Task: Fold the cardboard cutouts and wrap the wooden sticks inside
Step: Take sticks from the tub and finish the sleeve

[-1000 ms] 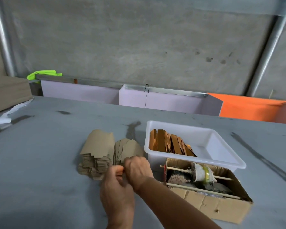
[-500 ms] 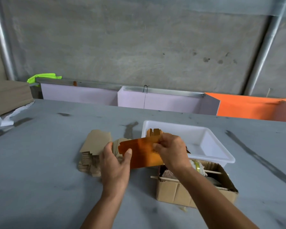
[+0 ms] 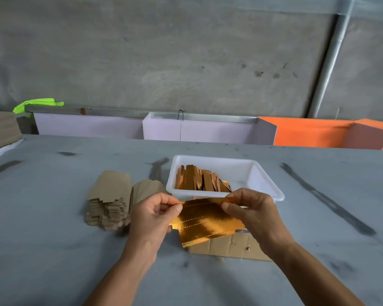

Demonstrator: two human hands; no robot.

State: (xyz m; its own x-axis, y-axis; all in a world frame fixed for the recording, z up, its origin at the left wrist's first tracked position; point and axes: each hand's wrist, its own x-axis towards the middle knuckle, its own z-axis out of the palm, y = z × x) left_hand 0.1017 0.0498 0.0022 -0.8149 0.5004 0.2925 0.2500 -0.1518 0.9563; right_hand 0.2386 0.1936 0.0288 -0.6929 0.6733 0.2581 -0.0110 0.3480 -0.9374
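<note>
Nearest the camera, the left hand (image 3: 152,214) and the right hand (image 3: 251,212) hold one gold-faced cardboard cutout (image 3: 205,221) between them, above the table (image 3: 53,250). Each hand pinches a top corner of the sheet, thumb curled against fingers, so that the cutout hangs tilted with its shiny face and dashed score lines toward the viewer. Just behind and below it lies a brown cardboard box (image 3: 230,247), mostly hidden by the sheet; its contents cannot be seen. To the left, a stack of unfolded cutouts (image 3: 110,204) rests brown side up on the table. Farther back stands a white plastic tray (image 3: 259,173) with finished gold wraps (image 3: 199,181) leaning in its left part. The step in hand looks like the first fold of a fresh cutout, with no wooden stick yet in either hand. The next move probably calls for creasing along the score lines, then one hand freeing itself to fetch a stick, presumably from the box, while the other keeps the folds from springing back.
</note>
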